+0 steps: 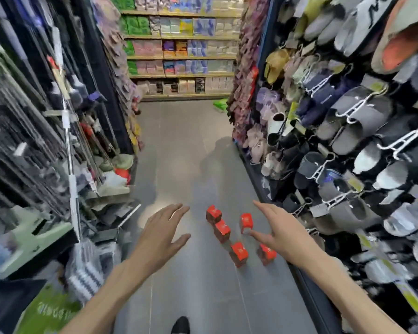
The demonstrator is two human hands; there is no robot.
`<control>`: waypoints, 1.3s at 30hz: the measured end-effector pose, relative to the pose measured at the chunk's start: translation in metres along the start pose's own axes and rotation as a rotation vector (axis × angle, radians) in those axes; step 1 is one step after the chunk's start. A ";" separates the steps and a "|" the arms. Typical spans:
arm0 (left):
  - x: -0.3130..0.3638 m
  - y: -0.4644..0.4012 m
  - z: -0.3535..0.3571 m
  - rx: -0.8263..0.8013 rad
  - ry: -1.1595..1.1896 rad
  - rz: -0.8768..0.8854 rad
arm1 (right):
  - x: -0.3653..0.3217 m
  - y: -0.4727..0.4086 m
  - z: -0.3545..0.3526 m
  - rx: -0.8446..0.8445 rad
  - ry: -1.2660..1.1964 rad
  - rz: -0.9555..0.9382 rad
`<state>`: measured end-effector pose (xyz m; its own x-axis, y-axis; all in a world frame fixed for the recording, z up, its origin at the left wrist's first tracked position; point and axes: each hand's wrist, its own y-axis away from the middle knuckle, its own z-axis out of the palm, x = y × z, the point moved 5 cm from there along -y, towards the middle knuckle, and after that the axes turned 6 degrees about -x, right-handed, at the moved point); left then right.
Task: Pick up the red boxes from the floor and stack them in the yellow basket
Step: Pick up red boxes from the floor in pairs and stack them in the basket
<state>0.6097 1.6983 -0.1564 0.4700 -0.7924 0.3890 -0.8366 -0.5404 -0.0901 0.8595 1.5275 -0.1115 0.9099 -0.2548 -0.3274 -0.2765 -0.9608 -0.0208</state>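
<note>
Several small red boxes stand on the grey aisle floor: one farthest (213,214), one just behind it (222,231), one to the right (246,222), one nearer me (239,253), and one partly hidden under my right hand (266,254). My left hand (162,230) is stretched out over the floor to the left of the boxes, fingers apart, holding nothing. My right hand (279,229) reaches out above the right-hand boxes, fingers spread, empty. No yellow basket is in view.
Racks of hanging slippers (348,131) line the right side of the narrow aisle. Mops and cleaning goods (65,145) fill the left rack. Shelves of packaged goods (181,51) close the far end. A green pack (220,104) lies on the floor far ahead. My shoe tip (181,325) shows below.
</note>
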 end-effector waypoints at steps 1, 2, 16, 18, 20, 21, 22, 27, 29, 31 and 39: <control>-0.016 -0.024 0.001 -0.015 -0.005 0.010 | 0.008 -0.021 0.005 -0.010 -0.009 0.025; -0.030 -0.046 0.003 -0.033 -0.008 0.020 | 0.017 -0.040 0.009 -0.020 -0.027 0.055; -0.178 -0.344 0.150 -0.317 0.062 0.095 | 0.197 -0.262 0.145 -0.136 -0.265 0.300; -0.202 -0.379 0.185 -0.340 0.088 0.083 | 0.231 -0.291 0.177 -0.176 -0.303 0.346; -0.224 -0.412 0.224 -0.366 0.106 0.082 | 0.261 -0.318 0.212 -0.205 -0.317 0.390; -0.235 -0.427 0.246 -0.380 0.117 0.080 | 0.275 -0.331 0.231 -0.214 -0.330 0.414; -0.245 -0.441 0.269 -0.396 0.132 0.084 | 0.288 -0.342 0.251 -0.215 -0.343 0.436; -0.306 -0.499 0.409 -0.500 0.128 0.139 | 0.338 -0.387 0.366 -0.239 -0.421 0.523; -0.331 -0.518 0.472 -0.548 0.102 0.165 | 0.359 -0.399 0.416 -0.232 -0.417 0.554; -0.359 -0.533 0.535 -0.568 0.079 0.200 | 0.376 -0.404 0.467 -0.246 -0.402 0.583; -0.463 -0.580 0.772 -0.721 -0.108 0.320 | 0.427 -0.396 0.662 -0.213 -0.549 0.685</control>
<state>1.0941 2.1602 -0.9922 0.1700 -0.9210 0.3505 -0.8944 0.0051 0.4473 1.1527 1.8721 -0.8683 0.2766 -0.7428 -0.6098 -0.5904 -0.6320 0.5020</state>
